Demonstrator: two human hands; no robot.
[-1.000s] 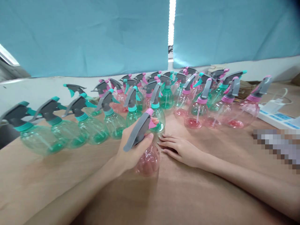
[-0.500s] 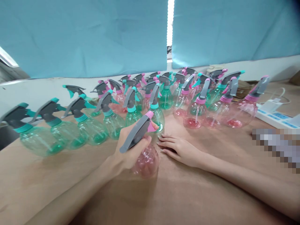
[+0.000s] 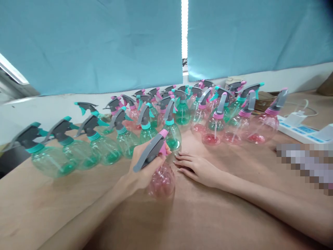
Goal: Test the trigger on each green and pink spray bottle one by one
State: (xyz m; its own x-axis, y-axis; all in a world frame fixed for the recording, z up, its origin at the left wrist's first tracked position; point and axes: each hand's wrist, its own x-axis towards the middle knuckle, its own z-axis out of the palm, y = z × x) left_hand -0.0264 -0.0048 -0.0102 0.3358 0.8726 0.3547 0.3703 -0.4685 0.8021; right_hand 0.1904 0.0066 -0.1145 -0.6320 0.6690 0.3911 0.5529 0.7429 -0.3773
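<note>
The left hand [image 3: 147, 172] is gripping a pink bottle [image 3: 161, 183] by its neck, the body showing below the grip; just right, the right hand [image 3: 204, 169] is lying open on the table [image 3: 208, 218].

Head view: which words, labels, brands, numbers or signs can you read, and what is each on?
No text can be read.
Pink spray bottle in the left hand: no lettering visible.
Power strip: blue patches; any lettering is too small and blurred to read.
Pixelated patch at right: nothing readable.
</note>
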